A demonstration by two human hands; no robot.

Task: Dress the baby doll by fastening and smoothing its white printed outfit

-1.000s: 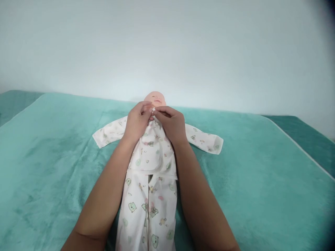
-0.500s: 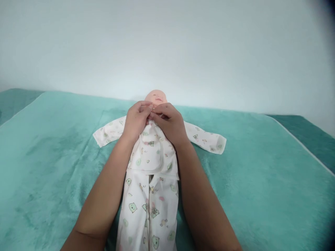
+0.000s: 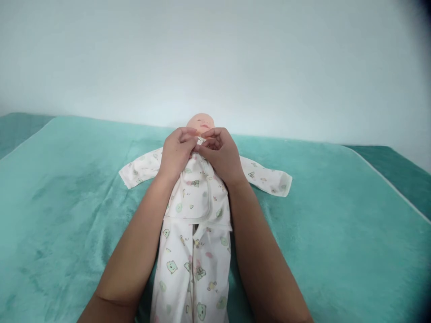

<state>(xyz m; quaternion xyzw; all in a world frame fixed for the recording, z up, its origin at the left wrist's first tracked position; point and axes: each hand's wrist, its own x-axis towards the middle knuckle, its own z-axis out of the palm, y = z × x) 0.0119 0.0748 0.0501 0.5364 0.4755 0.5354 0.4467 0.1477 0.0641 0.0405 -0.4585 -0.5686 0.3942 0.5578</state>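
A baby doll (image 3: pixel 199 120) lies on its back, dressed in a white baby shirt (image 3: pixel 191 197) printed with green bears and in matching trousers (image 3: pixel 175 278). Just below the doll's chin, my left hand (image 3: pixel 177 150) pinches the shirt's neckline. My right hand (image 3: pixel 222 154) meets it there, thumb and fingers closed on the collar's other side. Between the fingertips a small part of the collar shows; any fastener is too small to make out. Both sleeves spread out sideways, and my hands cover the doll's neck and upper chest.
Under the doll spreads a light green plush blanket (image 3: pixel 74 202) with a pale edge. Darker green cloth (image 3: pixel 400 175) shows at the far right and far left. A plain white wall (image 3: pixel 215 58) rises right behind the doll's head.
My right hand has shifted slightly, its fingers lifting a little apart from the left, so more of the collar shows between them. The left hand stays nearly in place.
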